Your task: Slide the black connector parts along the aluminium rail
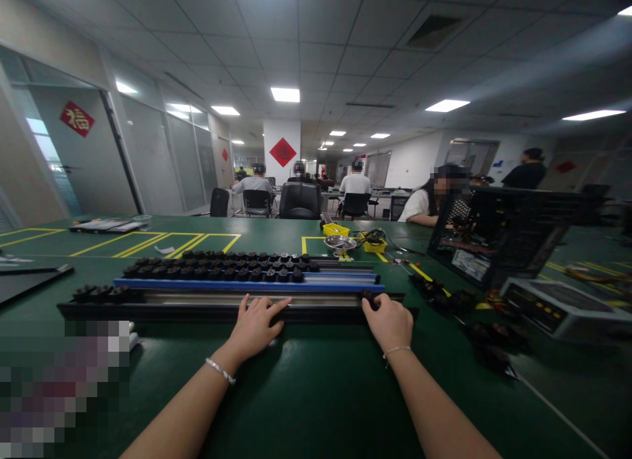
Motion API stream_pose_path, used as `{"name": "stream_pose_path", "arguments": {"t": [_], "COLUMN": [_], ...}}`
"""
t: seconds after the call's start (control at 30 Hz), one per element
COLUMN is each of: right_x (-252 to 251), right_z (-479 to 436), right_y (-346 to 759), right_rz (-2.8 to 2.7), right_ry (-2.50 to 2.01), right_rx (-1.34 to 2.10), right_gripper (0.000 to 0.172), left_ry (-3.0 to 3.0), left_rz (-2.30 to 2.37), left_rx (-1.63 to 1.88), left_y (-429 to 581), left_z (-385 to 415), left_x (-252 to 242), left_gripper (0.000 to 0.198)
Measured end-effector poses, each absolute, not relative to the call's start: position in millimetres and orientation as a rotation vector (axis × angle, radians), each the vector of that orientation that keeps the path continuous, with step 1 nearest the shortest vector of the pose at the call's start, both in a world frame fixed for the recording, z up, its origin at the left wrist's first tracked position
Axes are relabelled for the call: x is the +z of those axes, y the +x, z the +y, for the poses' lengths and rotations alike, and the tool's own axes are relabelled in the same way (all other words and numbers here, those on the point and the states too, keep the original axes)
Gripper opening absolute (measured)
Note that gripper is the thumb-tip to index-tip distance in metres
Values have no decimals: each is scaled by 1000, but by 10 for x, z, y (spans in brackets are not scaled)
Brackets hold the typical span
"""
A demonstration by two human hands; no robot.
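A long black rail [207, 311] lies across the table before me, with a few small black knobbed parts [93, 293] at its left end. My left hand [254, 326] rests on the middle of the rail, fingers spread, holding nothing. At the rail's right end my right hand [390, 322] pinches a small black part [368, 296] between thumb and fingers; its exact kind is unclear. Just behind runs a blue rail [247, 285]. Beyond it, rows of similar black knobbed parts [212, 271] stand side by side on further rails.
On the right stand an open computer case [494, 235] and a power supply unit [557, 307], with loose black parts [494, 344] nearby. A round metal dish [340, 243] sits between yellow trays [336, 230]. A co-worker [419, 205] sits behind the case. A dark flat panel [29, 284] lies left.
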State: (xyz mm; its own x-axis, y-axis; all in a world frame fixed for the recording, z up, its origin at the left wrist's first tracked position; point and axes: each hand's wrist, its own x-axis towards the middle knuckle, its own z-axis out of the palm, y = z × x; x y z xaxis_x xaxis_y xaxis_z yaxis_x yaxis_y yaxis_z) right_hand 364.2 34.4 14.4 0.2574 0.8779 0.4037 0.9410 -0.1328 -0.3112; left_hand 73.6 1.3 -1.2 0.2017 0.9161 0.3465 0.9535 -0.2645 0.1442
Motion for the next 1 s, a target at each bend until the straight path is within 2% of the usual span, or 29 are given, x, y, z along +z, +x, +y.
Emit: {"name": "stream_pose_path", "arguments": {"t": [0.13, 1.0], "right_x": [98, 48], "right_z": [419, 438], "right_y": [3636, 3675], "right_rz": [-1562, -1462], "right_ry": [-1990, -1993], "right_rx": [-101, -107], "right_gripper": [39, 34], "left_ry": [-2358, -2355], "left_rz": [-1837, -1835], "left_rx": [-568, -566], "left_y": [734, 729], "left_z": [16, 19], "left_x": [-16, -23], "left_gripper": [51, 50]}}
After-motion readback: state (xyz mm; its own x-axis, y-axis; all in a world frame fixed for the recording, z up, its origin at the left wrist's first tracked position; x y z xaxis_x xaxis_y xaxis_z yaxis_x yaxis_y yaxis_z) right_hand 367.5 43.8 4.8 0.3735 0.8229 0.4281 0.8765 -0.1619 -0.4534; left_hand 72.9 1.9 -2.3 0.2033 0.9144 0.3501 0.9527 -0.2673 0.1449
